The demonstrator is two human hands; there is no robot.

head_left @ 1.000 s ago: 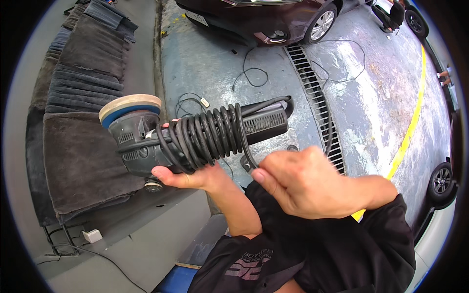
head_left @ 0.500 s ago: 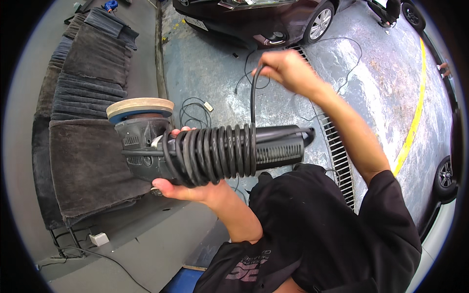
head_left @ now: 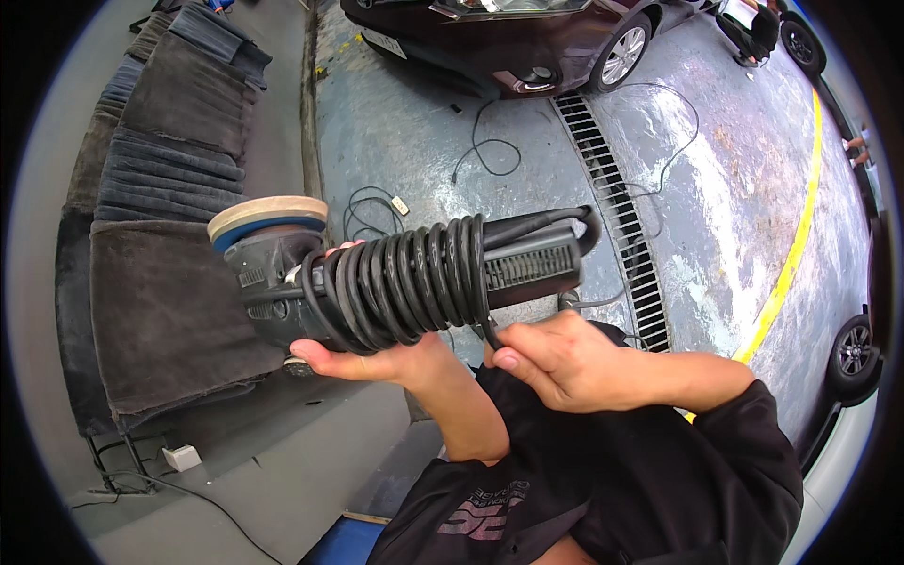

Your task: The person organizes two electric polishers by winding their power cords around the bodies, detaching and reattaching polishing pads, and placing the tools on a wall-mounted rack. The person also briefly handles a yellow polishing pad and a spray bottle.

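Observation:
A black car polisher (head_left: 273, 259) is held up in front of me, its round tan and blue pad (head_left: 268, 218) at the left end. My left hand (head_left: 377, 358) grips its body from below; the thumb shows near the head and fingertips peek out above. A black power cord (head_left: 400, 282) is wound in several tight turns round the body. Just below the last turn, my right hand (head_left: 565, 363) pinches the cord's running length. Another stretch of cord loops at the vented rear end (head_left: 532, 268) of the polisher.
Brown and grey towels (head_left: 179, 301) hang on a rack at the left. A dark car (head_left: 499, 56) stands ahead, with loose cables (head_left: 372, 212) on the floor. A drain grate (head_left: 621, 217) and a yellow line (head_left: 791, 273) run at the right. A person crouches (head_left: 749, 33) far right.
My right hand has swung down from above the polisher to below its rear part, drawing the cord round the body. My left hand keeps its grip, and the polisher has tilted slightly.

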